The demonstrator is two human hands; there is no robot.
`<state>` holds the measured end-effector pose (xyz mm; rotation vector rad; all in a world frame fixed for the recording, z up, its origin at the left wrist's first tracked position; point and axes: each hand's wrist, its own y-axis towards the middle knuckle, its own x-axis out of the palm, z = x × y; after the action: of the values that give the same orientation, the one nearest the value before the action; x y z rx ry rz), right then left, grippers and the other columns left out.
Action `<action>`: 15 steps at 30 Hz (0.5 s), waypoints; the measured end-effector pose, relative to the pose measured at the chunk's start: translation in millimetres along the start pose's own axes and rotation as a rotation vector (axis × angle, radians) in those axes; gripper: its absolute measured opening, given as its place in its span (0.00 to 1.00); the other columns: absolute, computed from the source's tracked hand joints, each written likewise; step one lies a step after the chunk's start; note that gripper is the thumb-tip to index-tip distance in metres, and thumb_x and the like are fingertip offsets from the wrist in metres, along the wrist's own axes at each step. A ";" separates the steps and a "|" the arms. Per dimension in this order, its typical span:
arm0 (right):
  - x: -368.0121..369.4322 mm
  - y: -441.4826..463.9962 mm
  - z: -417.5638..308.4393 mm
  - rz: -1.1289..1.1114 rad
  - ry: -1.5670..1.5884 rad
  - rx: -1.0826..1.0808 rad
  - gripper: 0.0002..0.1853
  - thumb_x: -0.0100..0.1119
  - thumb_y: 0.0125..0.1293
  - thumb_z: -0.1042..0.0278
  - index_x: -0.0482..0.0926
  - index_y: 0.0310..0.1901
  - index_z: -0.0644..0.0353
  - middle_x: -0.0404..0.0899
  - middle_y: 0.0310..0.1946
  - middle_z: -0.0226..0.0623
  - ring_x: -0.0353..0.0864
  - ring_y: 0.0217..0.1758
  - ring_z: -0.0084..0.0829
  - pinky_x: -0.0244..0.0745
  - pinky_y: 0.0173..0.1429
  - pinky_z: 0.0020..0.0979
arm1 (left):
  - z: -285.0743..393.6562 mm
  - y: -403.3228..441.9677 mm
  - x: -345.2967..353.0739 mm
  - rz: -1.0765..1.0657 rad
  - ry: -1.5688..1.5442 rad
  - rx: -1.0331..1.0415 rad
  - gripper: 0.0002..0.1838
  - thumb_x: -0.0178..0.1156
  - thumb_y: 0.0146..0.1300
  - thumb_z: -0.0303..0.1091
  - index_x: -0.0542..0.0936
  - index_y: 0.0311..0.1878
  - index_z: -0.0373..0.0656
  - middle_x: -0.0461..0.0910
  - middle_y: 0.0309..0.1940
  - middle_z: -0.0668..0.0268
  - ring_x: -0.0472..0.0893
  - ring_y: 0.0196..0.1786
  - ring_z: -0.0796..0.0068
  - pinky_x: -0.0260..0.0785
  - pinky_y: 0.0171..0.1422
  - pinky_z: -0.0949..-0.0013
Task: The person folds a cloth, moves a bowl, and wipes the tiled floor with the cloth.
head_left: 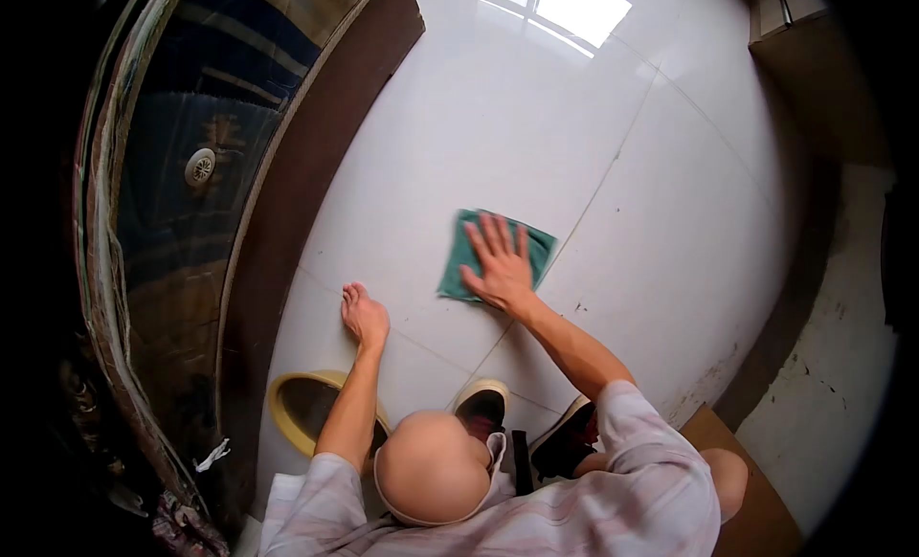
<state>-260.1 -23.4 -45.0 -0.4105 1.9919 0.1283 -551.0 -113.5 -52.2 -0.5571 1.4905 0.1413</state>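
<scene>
A green cloth point(459, 239) lies spread on the white tiled floor point(402, 174). Pressed flat on top of it is my right hand point(500, 265), fingers stretched and apart, slightly blurred. My left hand point(366, 316) is off to the left, low over the floor or resting on it, its fingers curled together with no object showing in them. Below that hand, partly covered by my left forearm, stands a yellow basin point(280, 404); what it holds is hard to make out.
A dark glass panel point(182, 232) with a brown wooden base point(316, 145) borders the floor at left. My shoes point(483, 404) are close behind the cloth. A brown cabinet point(814, 69) stands at upper right. Dark specks point(580, 308) dot the tiles.
</scene>
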 end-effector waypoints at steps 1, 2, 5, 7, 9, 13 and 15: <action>1.1 28.3 -16.3 0.009 -0.010 -0.098 0.44 0.53 0.70 0.36 0.55 0.83 0.42 0.50 0.84 0.37 0.43 0.88 0.39 0.32 0.86 0.57 | 1.2 4.9 -4.1 -0.035 -0.014 0.007 0.27 0.51 0.64 0.26 0.75 0.66 0.24 0.75 0.67 0.37 0.73 0.72 0.45 0.57 0.80 0.53; 7.4 66.6 -28.4 0.064 0.039 -0.165 0.42 0.54 0.70 0.38 0.57 0.82 0.44 0.53 0.83 0.38 0.48 0.86 0.41 0.37 0.86 0.57 | 3.6 10.3 -5.8 -0.020 -0.011 0.004 0.27 0.51 0.64 0.26 0.75 0.66 0.24 0.75 0.67 0.37 0.73 0.72 0.45 0.57 0.80 0.53; 21.0 191.7 -28.1 0.260 0.056 -0.174 0.39 0.55 0.69 0.39 0.65 0.78 0.47 0.59 0.81 0.40 0.54 0.84 0.42 0.42 0.86 0.55 | 5.8 5.6 -5.7 0.004 0.055 0.016 0.27 0.51 0.63 0.26 0.76 0.65 0.25 0.75 0.67 0.37 0.73 0.72 0.44 0.62 0.78 0.52; -6.7 230.3 5.1 0.291 0.050 -0.074 0.39 0.56 0.67 0.38 0.67 0.76 0.46 0.59 0.81 0.41 0.55 0.84 0.41 0.41 0.86 0.56 | -1.1 3.1 -12.6 -0.054 -0.032 0.023 0.27 0.50 0.64 0.26 0.75 0.65 0.23 0.74 0.67 0.35 0.72 0.73 0.45 0.59 0.80 0.54; -25.8 211.5 49.4 0.388 -0.014 0.161 0.39 0.55 0.68 0.38 0.67 0.77 0.46 0.58 0.81 0.42 0.53 0.85 0.41 0.41 0.85 0.56 | -7.5 4.1 -18.3 -0.080 -0.021 0.041 0.27 0.49 0.64 0.26 0.75 0.65 0.23 0.74 0.67 0.35 0.72 0.73 0.45 0.58 0.80 0.54; -45.9 66.1 104.6 0.296 -0.155 0.352 0.41 0.53 0.72 0.38 0.59 0.81 0.46 0.52 0.84 0.40 0.47 0.87 0.42 0.34 0.86 0.55 | -4.3 10.8 -11.4 -0.132 -0.033 0.035 0.27 0.48 0.65 0.27 0.75 0.65 0.21 0.73 0.67 0.34 0.72 0.74 0.45 0.56 0.82 0.54; -44.6 3.6 105.0 0.165 -0.184 0.315 0.42 0.55 0.70 0.39 0.58 0.82 0.46 0.50 0.84 0.40 0.45 0.87 0.43 0.32 0.86 0.56 | -4.8 11.8 -4.5 -0.092 -0.039 0.046 0.27 0.49 0.65 0.27 0.75 0.65 0.21 0.73 0.67 0.34 0.71 0.74 0.44 0.55 0.83 0.54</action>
<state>-154.2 18.5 -52.2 -0.0299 1.8231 -0.0446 -560.7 -104.2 -51.0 -0.5813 1.4239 0.0460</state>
